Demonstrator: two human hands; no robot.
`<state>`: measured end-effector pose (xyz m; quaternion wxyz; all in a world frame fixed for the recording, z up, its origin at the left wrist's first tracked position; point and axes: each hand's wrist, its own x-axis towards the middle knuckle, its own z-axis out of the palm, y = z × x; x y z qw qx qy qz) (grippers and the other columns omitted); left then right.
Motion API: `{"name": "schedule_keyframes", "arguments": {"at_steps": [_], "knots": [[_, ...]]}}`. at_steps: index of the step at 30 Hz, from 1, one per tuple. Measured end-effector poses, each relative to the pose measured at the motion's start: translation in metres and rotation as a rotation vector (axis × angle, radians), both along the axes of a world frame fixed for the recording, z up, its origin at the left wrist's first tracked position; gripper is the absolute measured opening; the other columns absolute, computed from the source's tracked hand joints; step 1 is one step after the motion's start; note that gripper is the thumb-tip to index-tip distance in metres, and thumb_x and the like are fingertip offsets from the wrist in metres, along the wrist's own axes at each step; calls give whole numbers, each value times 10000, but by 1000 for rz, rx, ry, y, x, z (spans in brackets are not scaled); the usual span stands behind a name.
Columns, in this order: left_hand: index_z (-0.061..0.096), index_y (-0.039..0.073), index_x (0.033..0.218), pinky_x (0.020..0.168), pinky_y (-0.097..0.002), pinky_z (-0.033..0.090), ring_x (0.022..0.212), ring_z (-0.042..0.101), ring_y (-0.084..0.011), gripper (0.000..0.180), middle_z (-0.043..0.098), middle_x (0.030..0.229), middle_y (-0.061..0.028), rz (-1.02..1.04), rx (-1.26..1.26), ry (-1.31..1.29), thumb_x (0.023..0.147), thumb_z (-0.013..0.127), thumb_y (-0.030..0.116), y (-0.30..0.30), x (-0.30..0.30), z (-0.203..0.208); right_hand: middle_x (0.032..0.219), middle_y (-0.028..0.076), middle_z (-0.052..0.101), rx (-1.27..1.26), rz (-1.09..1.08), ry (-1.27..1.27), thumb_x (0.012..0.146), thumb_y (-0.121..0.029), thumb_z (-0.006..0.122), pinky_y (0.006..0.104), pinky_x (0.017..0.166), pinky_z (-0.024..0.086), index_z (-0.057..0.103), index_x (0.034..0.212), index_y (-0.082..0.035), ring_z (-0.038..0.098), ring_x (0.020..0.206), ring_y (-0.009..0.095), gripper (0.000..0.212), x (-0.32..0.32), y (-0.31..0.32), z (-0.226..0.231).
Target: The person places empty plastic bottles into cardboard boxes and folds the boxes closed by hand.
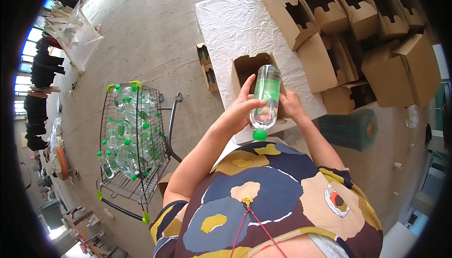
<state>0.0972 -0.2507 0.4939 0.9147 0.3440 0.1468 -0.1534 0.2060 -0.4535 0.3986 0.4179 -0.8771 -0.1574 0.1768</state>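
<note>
A clear plastic bottle [266,103] with a green cap and a green label lies tilted, cap toward me. My left hand [241,110] grips it from the left, thumb across its side and index finger stretched out. Beneath and beyond the bottle stands an open cardboard box [242,65], its inside dark and partly covered by the bottle. My right hand [292,104] is closed at the right side of this box, with some of its fingertips hidden. Under both is a table with a wrinkled white cover [235,23].
Several open cardboard boxes [346,4] crowd the table's right side. To the left on the concrete floor [155,37] stands a wire shopping cart [141,197] with several green-capped bottles [125,157]. Another box [209,75] is beyond the table's left edge. A dark green bin [348,128] sits at right.
</note>
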Motion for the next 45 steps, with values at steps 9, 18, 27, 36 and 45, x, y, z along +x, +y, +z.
{"name": "schedule_keyframes", "arguments": {"at_steps": [9, 18, 27, 36, 45], "knots": [[86, 185, 1554, 668, -346, 558, 949, 645, -241, 960, 568, 1194, -190, 110, 498, 363, 821, 659, -53, -32, 37, -49, 1003, 280, 617, -44, 105, -20, 886, -218, 557, 494, 859, 462, 629, 944, 49, 580, 973, 448, 283, 3, -1, 10], [196, 247, 1541, 1134, -469, 325, 1358, 320, -499, 931, 39, 1591, -208, -73, 1551, 467, 760, 628, -18, -70, 58, -111, 1051, 273, 607, -15, 159, -5, 882, -220, 549, 488, 888, 456, 635, 994, 33, 567, 1011, 444, 290, 11, -8, 8], [476, -55, 1323, 1110, -515, 338, 1327, 376, -519, 568, 210, 1533, -299, -549, 1513, 526, 804, 601, 139, -63, 55, -129, 1081, 268, 599, 5, 191, -30, 881, -225, 535, 498, 900, 450, 618, 1049, 34, 566, 1025, 443, 319, 12, -4, 2], [622, -43, 1106, 921, -492, 494, 1073, 584, -432, 426, 579, 1178, -296, -375, 1500, 90, 742, 650, 176, -73, 60, -83, 1006, 238, 686, 83, 232, 107, 875, -197, 527, 432, 842, 496, 633, 1101, 70, 660, 945, 337, 366, 24, -11, -20], [591, -15, 1190, 903, -346, 508, 1020, 632, -259, 389, 643, 1113, -154, 605, 1149, -249, 816, 657, 72, 46, -10, -5, 1119, 151, 673, -3, 170, 116, 918, -163, 550, 365, 905, 461, 615, 1184, 58, 611, 1034, 241, 352, 26, -18, -19]]}}
